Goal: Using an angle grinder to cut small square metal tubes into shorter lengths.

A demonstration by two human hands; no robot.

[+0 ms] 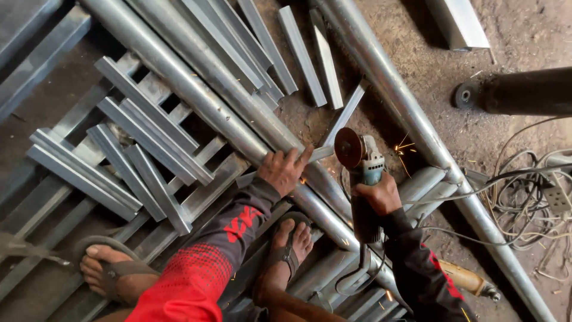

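The right hand [376,194] is wrapped tight round the dark body of a handheld angle grinder with a pale blue-green head and a brown round disc [357,156]. The disc stands on edge just beside the end of a short flat grey steel strip [342,116], and orange sparks fly off to its right. The left hand [285,170] lies flat, fingers spread, pressing on a long round galvanised steel pipe [196,95] that runs diagonally across the view, its fingertips touching the strip's near end. Left of the pipe, short grey angle-iron offcuts [143,149] crowd together, edges overlapping, leaving little bare ground. A second long steel pipe [411,119] fences the grinder in on the right. Beyond it lie open dirt floor [524,42] and a tangle of grey cables [530,197]. Two sandalled feet [286,250] stand on the steel below the hands.
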